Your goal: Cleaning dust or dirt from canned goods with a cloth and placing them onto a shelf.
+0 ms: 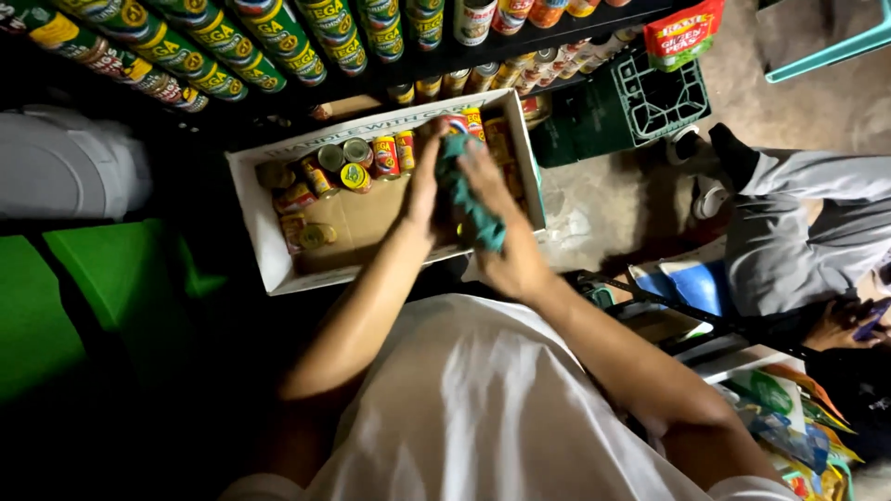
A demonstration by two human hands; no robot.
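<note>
At nine o'clock, loose red-labelled tins [320, 176] in the white cardboard box [269, 250] could topple if knocked. At centre, the left hand [425, 186] grips something hidden; the right hand [497, 223] clamps the teal cloth [469, 199], which could snag neighbouring tins.

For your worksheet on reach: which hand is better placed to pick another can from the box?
Probably left: the left hand lies nearer the cans; the right hand grips the teal cloth.
</note>
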